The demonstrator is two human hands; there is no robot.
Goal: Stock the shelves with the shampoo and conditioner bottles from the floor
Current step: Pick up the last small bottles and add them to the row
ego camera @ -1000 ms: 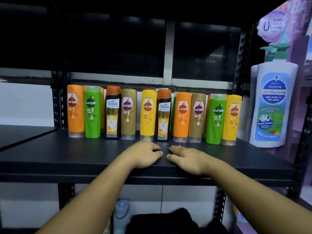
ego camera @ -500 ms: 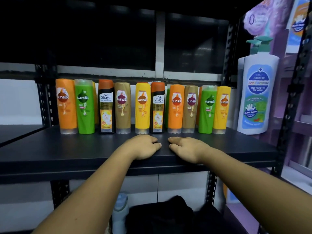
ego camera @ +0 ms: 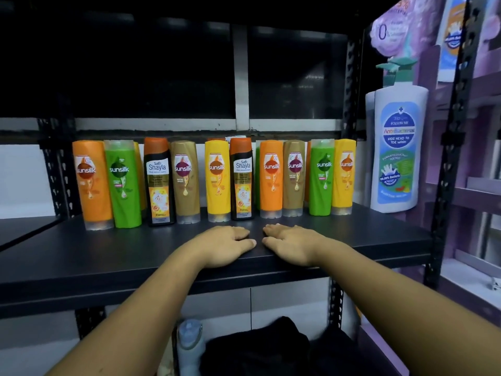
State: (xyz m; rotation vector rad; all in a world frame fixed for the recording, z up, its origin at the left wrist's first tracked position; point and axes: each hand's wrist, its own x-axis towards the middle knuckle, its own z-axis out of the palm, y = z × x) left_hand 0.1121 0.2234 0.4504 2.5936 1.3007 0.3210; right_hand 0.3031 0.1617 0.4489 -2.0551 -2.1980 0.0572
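A row of several shampoo and conditioner bottles stands upright along the back of the black shelf [ego camera: 81, 256]: an orange bottle [ego camera: 92, 185] at the left end, green [ego camera: 123, 185], black Shayla [ego camera: 159, 183], brown, yellow [ego camera: 218, 180], and a yellow one [ego camera: 343, 177] at the right end. More bottles peek out behind them. My left hand [ego camera: 225, 244] and my right hand [ego camera: 291, 244] rest palm down on the shelf's front part, side by side, holding nothing, just in front of the row.
A tall white pump bottle [ego camera: 397, 147] stands at the shelf's right end beside the black upright post [ego camera: 444, 185]. Below the shelf lie a pale blue bottle [ego camera: 189, 340] and a black cloth or bag [ego camera: 265, 346]. Purple shelving fills the right.
The view has shifted a little, so the bottles sit lower and further left in frame. Both hands stay flat on the shelf in the same spot.
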